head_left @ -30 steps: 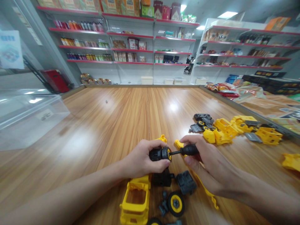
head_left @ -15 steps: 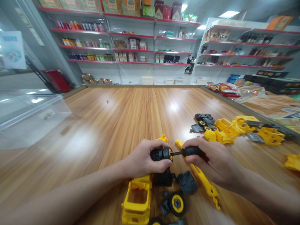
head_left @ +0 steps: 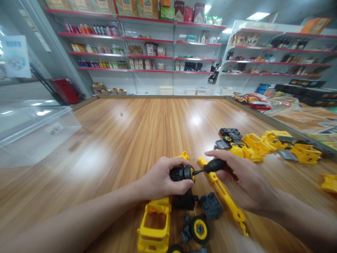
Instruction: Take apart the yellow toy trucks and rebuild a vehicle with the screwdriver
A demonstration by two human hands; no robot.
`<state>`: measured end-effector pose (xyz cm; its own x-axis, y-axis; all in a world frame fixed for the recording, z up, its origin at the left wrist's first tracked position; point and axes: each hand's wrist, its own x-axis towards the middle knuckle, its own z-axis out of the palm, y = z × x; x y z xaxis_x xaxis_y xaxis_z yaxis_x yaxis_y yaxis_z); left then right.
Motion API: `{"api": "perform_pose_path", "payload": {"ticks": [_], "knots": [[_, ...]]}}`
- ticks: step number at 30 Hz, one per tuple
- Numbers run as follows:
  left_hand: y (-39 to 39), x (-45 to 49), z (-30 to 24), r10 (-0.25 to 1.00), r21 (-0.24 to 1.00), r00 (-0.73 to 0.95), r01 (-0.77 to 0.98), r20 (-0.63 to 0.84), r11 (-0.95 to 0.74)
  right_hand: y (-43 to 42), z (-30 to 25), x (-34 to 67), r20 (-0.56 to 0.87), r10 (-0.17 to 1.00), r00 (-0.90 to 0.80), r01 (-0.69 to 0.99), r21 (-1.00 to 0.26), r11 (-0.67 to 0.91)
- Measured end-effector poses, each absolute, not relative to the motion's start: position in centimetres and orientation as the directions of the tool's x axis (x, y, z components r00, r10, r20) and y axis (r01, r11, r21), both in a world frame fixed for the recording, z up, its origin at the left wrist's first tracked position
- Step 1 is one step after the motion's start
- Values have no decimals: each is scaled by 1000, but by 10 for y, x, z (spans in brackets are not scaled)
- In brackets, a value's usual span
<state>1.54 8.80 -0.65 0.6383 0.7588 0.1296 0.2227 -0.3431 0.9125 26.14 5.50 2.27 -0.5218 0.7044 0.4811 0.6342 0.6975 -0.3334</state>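
Between its thumb and fingers, my left hand (head_left: 163, 177) grips a black toy wheel assembly (head_left: 180, 173) with a yellow hub facing right. My right hand (head_left: 239, 175) holds a black screwdriver (head_left: 214, 165), its index finger stretched along the top of the handle. The screwdriver's tip meets the yellow hub, and its shaft tilts up to the right. Below my hands lie a yellow cab frame (head_left: 154, 230), a dark grey block (head_left: 211, 205), a loose wheel (head_left: 200, 229) and small grey pieces (head_left: 186, 232). A long yellow crane arm (head_left: 229, 200) with a hook runs beneath my right hand.
Yellow and grey toy parts (head_left: 259, 146) are heaped at the table's right, with another yellow piece (head_left: 329, 183) nearer me. A clear plastic bin (head_left: 37, 137) stands at left. A tiny object (head_left: 121, 114) lies far left on the wooden table (head_left: 142, 130). Stocked shelves rise behind.
My right hand has loosened and shifted its fingers on the screwdriver, with the index finger now extended. The handle has tilted up. My left hand keeps the wheel assembly in place.
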Motion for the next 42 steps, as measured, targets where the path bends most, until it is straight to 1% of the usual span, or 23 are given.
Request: {"api": "perform_pose_path", "payload": {"ticks": [4,11,16,18,22,26,28,33,35,40,42], "knots": [[88,15,-7,757,914,641,222,125,-339,55,20,262,454,667,-590,579,-338,742],[88,15,-7,763,912,633,223,134,-345,57,17,263,488,716,-499,637,-354,685],[88,15,-6,765,909,630,227,136,-349,59,17,260,535,649,-541,555,-352,754],[88,15,-6,770,908,623,230,139,-350,60,17,261,549,655,-518,584,-332,740],[88,15,-6,770,912,624,229,131,-341,58,22,263,535,695,-480,663,-297,687],[87,15,-5,766,915,630,222,129,-337,56,24,261,485,662,-571,603,-299,739],[87,15,-5,770,916,625,223,128,-333,57,23,260,488,645,-588,580,-301,757],[87,15,-6,773,923,625,223,111,-313,58,21,262,467,709,-528,656,-306,690],[87,15,-6,774,923,623,223,113,-314,57,22,262,467,718,-515,662,-316,680],[89,15,-7,762,912,634,224,132,-344,55,24,259,475,631,-613,561,-302,771],[89,15,-7,763,912,633,226,130,-343,55,23,258,470,637,-611,561,-311,767]]}}
